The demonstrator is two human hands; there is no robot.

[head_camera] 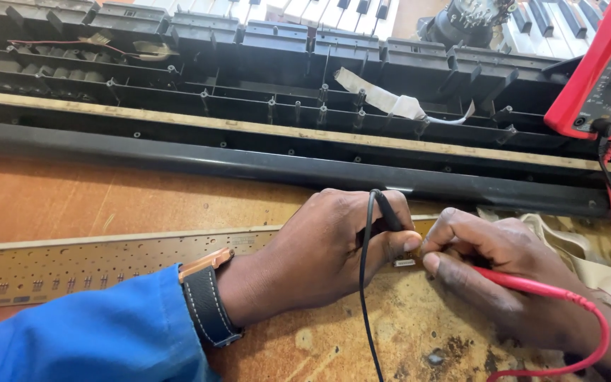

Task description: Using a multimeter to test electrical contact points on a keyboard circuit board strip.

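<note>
Beside the tan, hole-dotted circuit strip [107, 262]: a black probe [388, 212], a red probe [525, 283], a blue sleeve [86, 332].

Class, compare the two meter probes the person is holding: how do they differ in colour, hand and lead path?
The black probe is in the left hand; the red probe is in the right hand. The black lead drops straight down; the red lead loops right. Both tips meet at the long circuit board.

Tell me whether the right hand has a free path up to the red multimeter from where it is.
Probably yes. The right hand holds the red probe at the circuit board strip; the red multimeter lies up and to its right on the opened keyboard chassis, with only the leads between. It would have to drop the probe.
</note>
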